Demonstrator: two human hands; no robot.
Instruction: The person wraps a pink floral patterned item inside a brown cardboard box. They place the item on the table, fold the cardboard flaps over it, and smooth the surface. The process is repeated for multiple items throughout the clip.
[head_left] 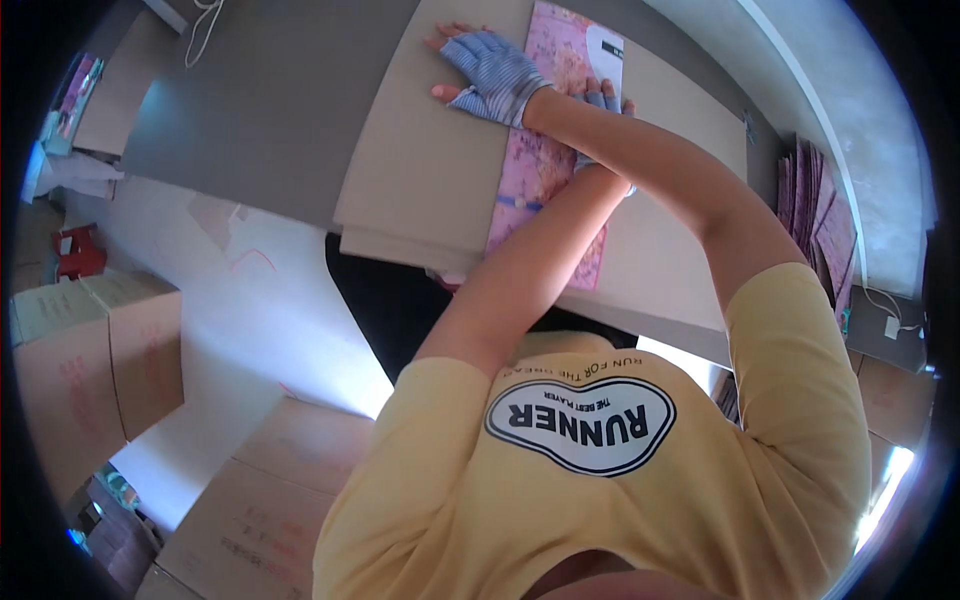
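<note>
My forearms cross above a beige board [420, 150] on the table. My right hand [490, 75], in a blue-and-white striped fingerless glove, reaches over to the left. It rests palm down with its fingers spread, at the left edge of a long flat pink piece [545, 160] with a floral print. Beneath the right forearm, my left hand [597, 100] in a matching glove lies on the pink piece, fingertips stretched out. Most of its palm is hidden. A white patch with a dark label marks the far end of the piece, and a thin blue band crosses it lower down.
A grey tabletop [270, 110] extends to the left, with a white cord [205, 25] at its far side. Folded purple-pink sheets [815, 200] stand at the right. Cardboard boxes [60, 370] and a red object [80, 252] are on the left, below table height.
</note>
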